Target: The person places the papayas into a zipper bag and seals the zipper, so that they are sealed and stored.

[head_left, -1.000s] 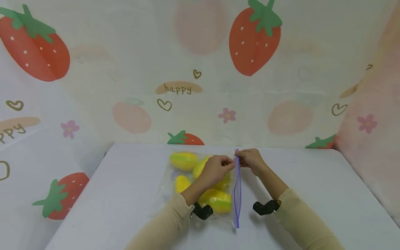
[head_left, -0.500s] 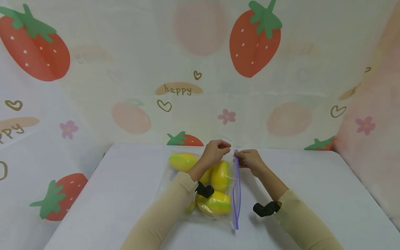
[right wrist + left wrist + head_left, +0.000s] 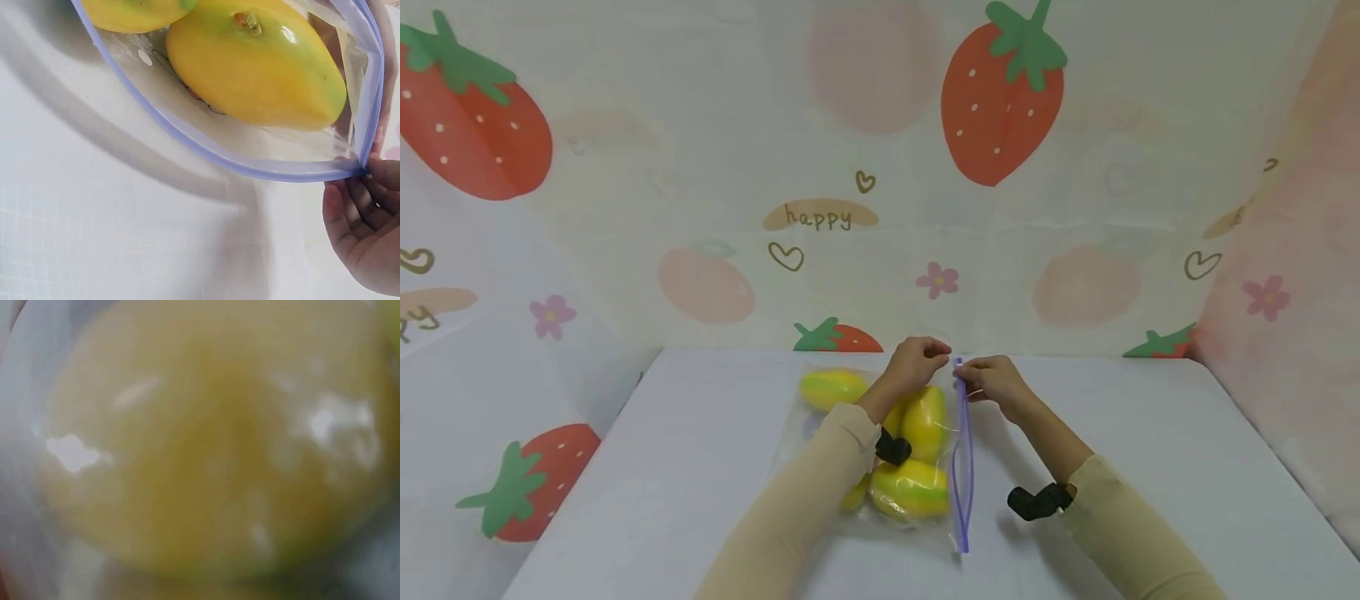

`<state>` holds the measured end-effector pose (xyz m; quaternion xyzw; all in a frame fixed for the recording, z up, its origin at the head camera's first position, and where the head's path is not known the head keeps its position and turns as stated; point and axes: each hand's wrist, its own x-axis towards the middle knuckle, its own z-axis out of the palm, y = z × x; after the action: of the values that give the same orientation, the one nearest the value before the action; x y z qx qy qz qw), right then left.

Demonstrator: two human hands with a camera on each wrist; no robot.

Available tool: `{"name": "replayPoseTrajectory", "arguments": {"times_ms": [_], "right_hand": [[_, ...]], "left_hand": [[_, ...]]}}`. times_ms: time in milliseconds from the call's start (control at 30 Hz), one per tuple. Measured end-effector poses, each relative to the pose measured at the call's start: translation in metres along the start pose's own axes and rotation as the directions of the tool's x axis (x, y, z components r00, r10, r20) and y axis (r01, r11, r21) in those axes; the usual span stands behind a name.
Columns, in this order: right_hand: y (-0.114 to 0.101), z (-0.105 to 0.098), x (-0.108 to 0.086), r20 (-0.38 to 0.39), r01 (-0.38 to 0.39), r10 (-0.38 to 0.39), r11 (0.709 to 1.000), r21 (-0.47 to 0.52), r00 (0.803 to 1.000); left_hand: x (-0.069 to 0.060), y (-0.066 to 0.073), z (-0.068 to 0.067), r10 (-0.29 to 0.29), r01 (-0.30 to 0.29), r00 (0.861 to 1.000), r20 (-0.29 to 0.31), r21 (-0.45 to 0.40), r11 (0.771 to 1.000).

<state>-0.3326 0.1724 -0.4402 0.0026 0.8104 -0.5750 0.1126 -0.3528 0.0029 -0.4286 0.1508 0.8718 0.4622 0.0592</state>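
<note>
A clear zip bag [image 3: 790, 467] with a purple zip strip [image 3: 966, 500] lies on the table, its mouth facing right and gaping partway along. Several yellow-green mangoes [image 3: 910, 490] are inside. At the far end of the strip, my right hand [image 3: 1000, 387] pinches the corner between thumb and fingers; the right wrist view shows this grip close up, below a mango [image 3: 256, 69]. My left hand [image 3: 913, 367] reaches over the bag, fingers loosely bent, fingertips close to that same corner. A blurred mango [image 3: 212, 444] under shiny plastic fills the left wrist view.
The white table [image 3: 700, 467] extends to both sides of the bag. A cloth backdrop [image 3: 880, 275] printed with strawberries, hearts and flowers stands behind it and at the sides. Black wrist cameras [image 3: 1037, 502] hang below both sleeves.
My left hand has moved away from me, from over the middle of the bag to its far corner, uncovering a mango. My right hand keeps its pinch on the corner.
</note>
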Motion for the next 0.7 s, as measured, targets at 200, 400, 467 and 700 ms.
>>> {"name": "replayPoseTrajectory", "arguments": {"times_ms": [200, 400, 467, 700], "right_hand": [[-0.0007, 0.0002, -0.0013, 0.018, 0.023, -0.022, 1.000, -0.020, 1.000], [-0.0010, -0.0014, -0.0012, 0.018, 0.023, -0.023, 1.000, -0.014, 1.000], [-0.0010, -0.0012, -0.0008, 0.005, 0.011, -0.011, 1.000, 0.000, 1.000], [-0.0016, 0.0006, -0.0015, -0.013, 0.015, -0.014, 1.000, 0.025, 1.000]], "left_hand": [[0.0026, 0.0015, 0.0002, 0.022, -0.023, 0.999, 0.031, 0.044, 0.999], [0.0046, 0.0008, 0.0025, 0.034, -0.038, 0.998, 0.053, 0.073, 0.997], [0.0048, 0.0003, 0.0029, 0.046, -0.050, 0.998, 0.046, 0.072, 0.996], [0.0052, -0.0003, 0.0033, 0.044, -0.045, 0.999, 0.010, 0.068, 0.997]]}}
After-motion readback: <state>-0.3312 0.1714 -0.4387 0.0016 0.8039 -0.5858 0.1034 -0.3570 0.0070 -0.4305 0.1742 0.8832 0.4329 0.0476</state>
